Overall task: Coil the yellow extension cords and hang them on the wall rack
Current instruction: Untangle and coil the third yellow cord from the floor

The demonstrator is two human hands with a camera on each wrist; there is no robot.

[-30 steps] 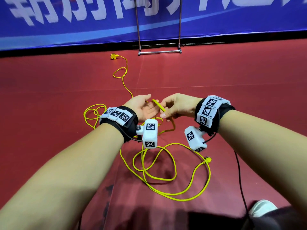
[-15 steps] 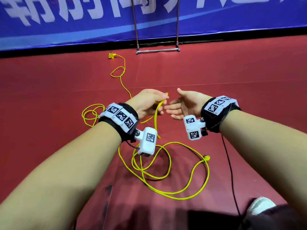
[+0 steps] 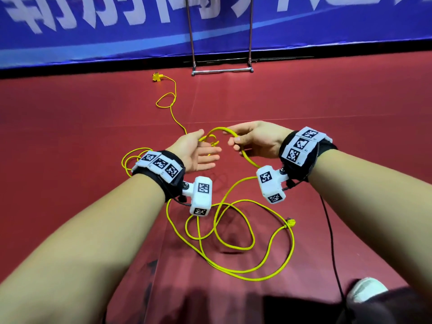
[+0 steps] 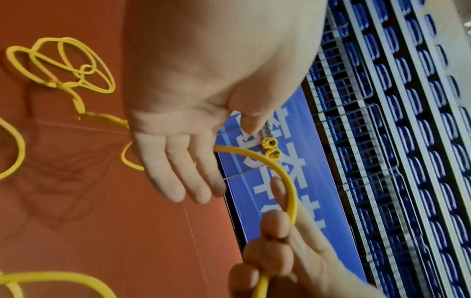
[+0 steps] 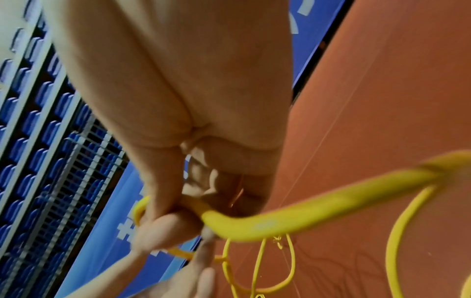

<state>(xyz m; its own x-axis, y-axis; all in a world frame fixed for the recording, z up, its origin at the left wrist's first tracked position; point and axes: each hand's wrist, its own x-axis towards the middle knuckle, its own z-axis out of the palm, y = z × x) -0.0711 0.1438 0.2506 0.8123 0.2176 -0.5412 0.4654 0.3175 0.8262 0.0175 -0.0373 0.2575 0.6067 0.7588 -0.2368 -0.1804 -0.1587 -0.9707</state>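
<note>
The yellow extension cord [image 3: 233, 226] sprawls in loose loops on the red floor [image 3: 70, 118], one arc lifted between the hands. Head view: right hand [image 3: 254, 142] pinches that arc; left hand [image 3: 198, 153] lies flat, fingers straight. Left wrist view: straight fingers [image 4: 178, 173] beside the cord [image 4: 285, 177]. Right wrist view: fingers [image 5: 168, 221] curl round the cord [image 5: 293, 221].

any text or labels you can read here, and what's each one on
Blue banner: large white characters, cropped and blurred, not readable.
Wrist bands: black-and-white square code markers, with tiny print beside them too small to read.
Yellow cord: no print legible.
</note>
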